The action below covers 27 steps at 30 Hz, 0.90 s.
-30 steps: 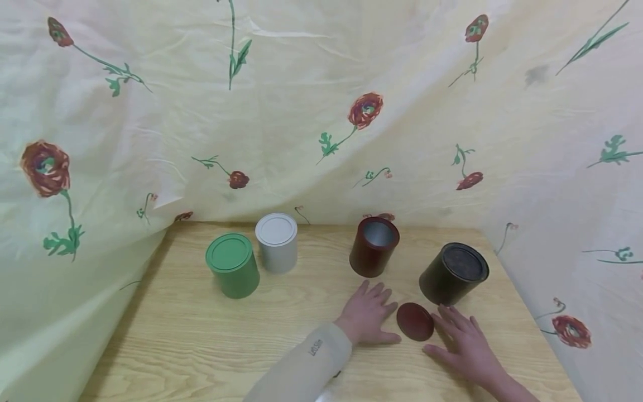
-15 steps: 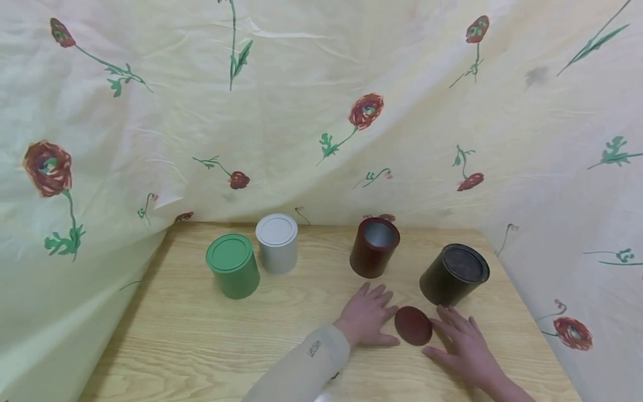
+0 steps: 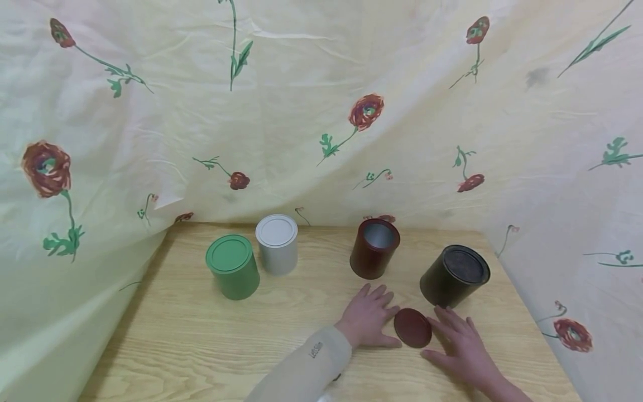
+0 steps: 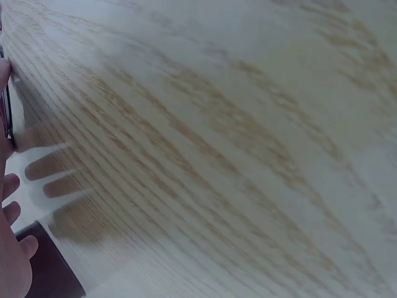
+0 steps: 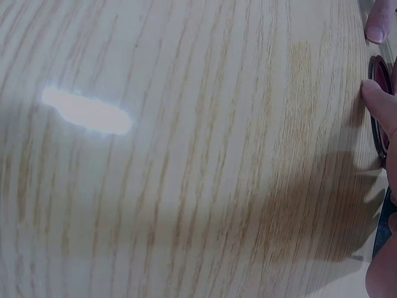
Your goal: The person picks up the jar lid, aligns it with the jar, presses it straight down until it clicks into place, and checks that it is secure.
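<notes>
A round dark red lid [image 3: 413,328] lies on the wooden table between both hands. From its left side my left hand [image 3: 368,319] reaches in, palm down with fingers spread, one fingertip right at the lid's edge. My right hand [image 3: 463,346] is on the other side, fingers stretched forward and one fingertip at the right edge. Behind the left hand stands a dark red can [image 3: 370,259] with no lid on top, its grey inside showing. In the right wrist view, the lid [image 5: 381,77] and fingers show only at the right border.
A black can [image 3: 447,285] with its lid on stands just beyond my right fingertips. Farther left are a lidded green can [image 3: 236,276] and a lidded white can [image 3: 278,254]. Flower-printed cloth [image 3: 281,128] hangs behind the table [image 3: 201,346] and along both sides.
The lid has slid a little to the left and toward me, with my right fingertip staying near its edge. My left hand has barely moved, and the cans stand where they were.
</notes>
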Each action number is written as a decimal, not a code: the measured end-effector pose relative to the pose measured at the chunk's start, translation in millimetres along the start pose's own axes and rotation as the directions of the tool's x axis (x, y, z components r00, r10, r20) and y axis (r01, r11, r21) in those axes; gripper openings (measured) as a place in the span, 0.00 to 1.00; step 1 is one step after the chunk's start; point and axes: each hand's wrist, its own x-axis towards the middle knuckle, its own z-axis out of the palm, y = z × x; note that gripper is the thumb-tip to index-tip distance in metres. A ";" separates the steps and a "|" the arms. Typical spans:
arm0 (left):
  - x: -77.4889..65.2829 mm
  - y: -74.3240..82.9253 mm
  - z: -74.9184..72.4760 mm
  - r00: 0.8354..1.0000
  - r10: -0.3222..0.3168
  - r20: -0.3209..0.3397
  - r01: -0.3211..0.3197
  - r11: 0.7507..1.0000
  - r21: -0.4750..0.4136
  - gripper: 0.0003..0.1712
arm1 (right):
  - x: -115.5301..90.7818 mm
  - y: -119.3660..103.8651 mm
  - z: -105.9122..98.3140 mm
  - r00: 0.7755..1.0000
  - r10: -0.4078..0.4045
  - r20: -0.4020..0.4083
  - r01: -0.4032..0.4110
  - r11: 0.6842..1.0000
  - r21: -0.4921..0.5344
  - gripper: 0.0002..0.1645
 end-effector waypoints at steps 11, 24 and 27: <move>-3.0 1.1 0.5 1.000 -0.006 -0.023 0.006 1.000 -0.016 0.47 | -3.8 -0.2 5.8 1.000 -0.011 -0.027 0.012 1.000 0.025 0.42; -7.0 1.0 -0.8 0.998 -0.011 -0.056 0.009 0.999 -0.038 0.46 | -4.1 -1.6 8.0 0.999 -0.018 -0.031 0.020 0.999 0.051 0.41; -7.0 0.8 -1.2 0.998 -0.008 -0.062 0.006 0.999 -0.037 0.45 | -3.0 -2.4 9.1 0.999 -0.030 -0.037 0.032 0.998 0.054 0.42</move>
